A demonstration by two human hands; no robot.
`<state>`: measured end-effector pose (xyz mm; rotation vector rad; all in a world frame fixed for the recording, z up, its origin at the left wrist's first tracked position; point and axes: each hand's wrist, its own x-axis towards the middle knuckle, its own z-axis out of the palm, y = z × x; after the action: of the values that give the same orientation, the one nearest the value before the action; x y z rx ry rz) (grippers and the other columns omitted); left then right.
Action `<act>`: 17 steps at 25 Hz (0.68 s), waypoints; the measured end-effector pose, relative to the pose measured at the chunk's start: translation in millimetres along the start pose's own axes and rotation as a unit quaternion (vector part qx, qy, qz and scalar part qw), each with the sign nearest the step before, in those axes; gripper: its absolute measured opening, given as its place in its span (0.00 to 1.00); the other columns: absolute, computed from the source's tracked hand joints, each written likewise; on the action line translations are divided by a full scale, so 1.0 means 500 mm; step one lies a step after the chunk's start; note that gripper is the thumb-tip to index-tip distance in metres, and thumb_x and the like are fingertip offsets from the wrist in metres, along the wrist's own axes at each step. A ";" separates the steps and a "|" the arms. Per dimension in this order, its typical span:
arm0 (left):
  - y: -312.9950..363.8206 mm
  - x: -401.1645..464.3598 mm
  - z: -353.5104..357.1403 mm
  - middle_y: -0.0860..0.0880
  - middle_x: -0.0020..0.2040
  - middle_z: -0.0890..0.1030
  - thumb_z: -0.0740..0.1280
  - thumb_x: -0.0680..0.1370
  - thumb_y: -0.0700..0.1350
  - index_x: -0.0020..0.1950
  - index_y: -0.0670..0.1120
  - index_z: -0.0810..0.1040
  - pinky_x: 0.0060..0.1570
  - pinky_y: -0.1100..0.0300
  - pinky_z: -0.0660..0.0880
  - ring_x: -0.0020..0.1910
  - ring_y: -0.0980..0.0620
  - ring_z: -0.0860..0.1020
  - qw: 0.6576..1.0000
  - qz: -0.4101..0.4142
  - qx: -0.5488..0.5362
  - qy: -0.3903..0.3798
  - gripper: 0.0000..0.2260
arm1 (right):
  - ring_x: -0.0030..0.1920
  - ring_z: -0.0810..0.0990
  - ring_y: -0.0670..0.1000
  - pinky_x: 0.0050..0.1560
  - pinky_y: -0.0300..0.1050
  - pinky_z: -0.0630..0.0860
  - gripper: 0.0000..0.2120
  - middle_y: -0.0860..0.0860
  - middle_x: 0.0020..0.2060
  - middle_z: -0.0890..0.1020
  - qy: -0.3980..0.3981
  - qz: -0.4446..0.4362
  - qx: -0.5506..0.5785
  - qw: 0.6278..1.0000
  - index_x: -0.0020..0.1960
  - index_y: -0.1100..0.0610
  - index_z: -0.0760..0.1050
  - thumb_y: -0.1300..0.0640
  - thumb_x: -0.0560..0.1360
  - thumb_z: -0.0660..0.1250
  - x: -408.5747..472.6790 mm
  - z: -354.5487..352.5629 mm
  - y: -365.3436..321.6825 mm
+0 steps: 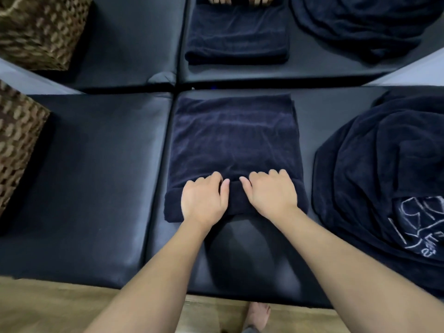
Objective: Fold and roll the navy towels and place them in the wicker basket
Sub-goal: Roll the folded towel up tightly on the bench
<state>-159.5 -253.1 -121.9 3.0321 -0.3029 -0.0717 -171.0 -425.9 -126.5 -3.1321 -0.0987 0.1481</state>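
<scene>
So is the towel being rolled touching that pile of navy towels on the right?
Apart. The head view shows a bare strip of black cushion between the folded towel and the pile along their facing edges.

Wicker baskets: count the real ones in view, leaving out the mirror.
1. The wicker basket stands at the left edge of the black padded bench, cut off by the frame. The one above it is its mirror reflection. More may lie outside the view.

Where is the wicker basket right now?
In the head view, the basket stands at the far left edge on the black cushion, left of the folded towel and cut off by the frame.
</scene>
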 end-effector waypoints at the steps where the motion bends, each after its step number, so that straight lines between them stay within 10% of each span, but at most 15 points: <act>1: -0.004 -0.007 0.005 0.52 0.42 0.79 0.53 0.83 0.56 0.46 0.50 0.75 0.44 0.51 0.66 0.42 0.46 0.76 0.999 0.018 0.002 0.035 0.16 | 0.39 0.80 0.59 0.45 0.54 0.69 0.29 0.52 0.37 0.84 -0.032 -0.016 0.013 0.999 0.41 0.54 0.77 0.41 0.83 0.44 0.023 -0.007 0.004; 5: -0.005 -0.032 0.037 0.49 0.54 0.80 0.58 0.82 0.58 0.60 0.46 0.80 0.55 0.47 0.69 0.51 0.43 0.77 0.989 0.090 0.044 0.107 0.19 | 0.47 0.81 0.58 0.45 0.52 0.69 0.27 0.52 0.48 0.83 -0.152 0.004 0.130 0.980 0.46 0.51 0.78 0.40 0.84 0.45 0.094 -0.016 0.035; 8: -0.005 0.031 0.029 0.49 0.41 0.79 0.56 0.83 0.57 0.46 0.47 0.79 0.42 0.49 0.67 0.39 0.44 0.74 0.992 0.077 0.049 0.089 0.19 | 0.46 0.80 0.57 0.43 0.51 0.70 0.26 0.51 0.46 0.83 -0.173 0.027 0.149 0.973 0.45 0.52 0.78 0.41 0.84 0.47 0.102 -0.016 0.040; 11: -0.005 0.101 0.011 0.49 0.32 0.77 0.52 0.83 0.56 0.35 0.49 0.71 0.36 0.53 0.61 0.32 0.44 0.72 0.995 0.081 0.050 0.027 0.21 | 0.42 0.80 0.58 0.42 0.51 0.69 0.19 0.51 0.43 0.81 -0.077 0.062 0.149 0.984 0.45 0.53 0.74 0.45 0.84 0.50 0.080 -0.018 0.033; 17: 0.005 0.193 -0.019 0.47 0.46 0.83 0.47 0.85 0.56 0.46 0.51 0.80 0.41 0.52 0.67 0.45 0.42 0.80 0.987 0.032 0.006 -0.160 0.23 | 0.48 0.76 0.61 0.56 0.59 0.70 0.25 0.56 0.50 0.80 0.033 0.033 -0.009 0.999 0.58 0.60 0.78 0.40 0.81 0.55 -0.006 0.014 -0.021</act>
<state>-65.1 -273.7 -115.6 3.0116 -0.4245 -0.5576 -175.4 -415.6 -133.3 -3.1552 0.0048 0.0447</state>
